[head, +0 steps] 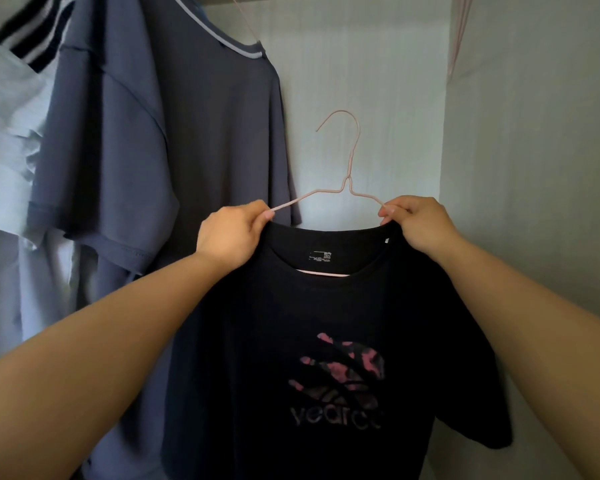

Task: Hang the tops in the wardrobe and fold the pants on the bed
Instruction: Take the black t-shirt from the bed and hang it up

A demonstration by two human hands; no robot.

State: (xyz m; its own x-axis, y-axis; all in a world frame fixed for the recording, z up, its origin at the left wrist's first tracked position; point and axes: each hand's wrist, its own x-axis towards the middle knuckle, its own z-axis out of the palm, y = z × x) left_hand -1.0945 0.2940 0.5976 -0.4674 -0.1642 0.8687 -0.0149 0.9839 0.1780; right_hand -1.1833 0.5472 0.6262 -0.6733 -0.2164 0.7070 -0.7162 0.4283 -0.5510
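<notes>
Hook of pink wire hanger (pixel 343 150) points up, rail above, unseen. Left hand (pixel 231 233) and right hand (pixel 418 225) each pinch collar of black T-shirt (pixel 326 341).

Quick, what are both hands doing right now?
Left hand: closed, pinching the black T-shirt at its collar, against the pink hanger.
Right hand: closed, pinching the same collar and hanger on the other side.

We look into a wardrobe (pixel 409 157), where a pale back panel (pixel 361 81) meets a pale side panel (pixel 534 161) at a vertical corner on our right. Dim, soft light leaves both panels greyish.
</notes>
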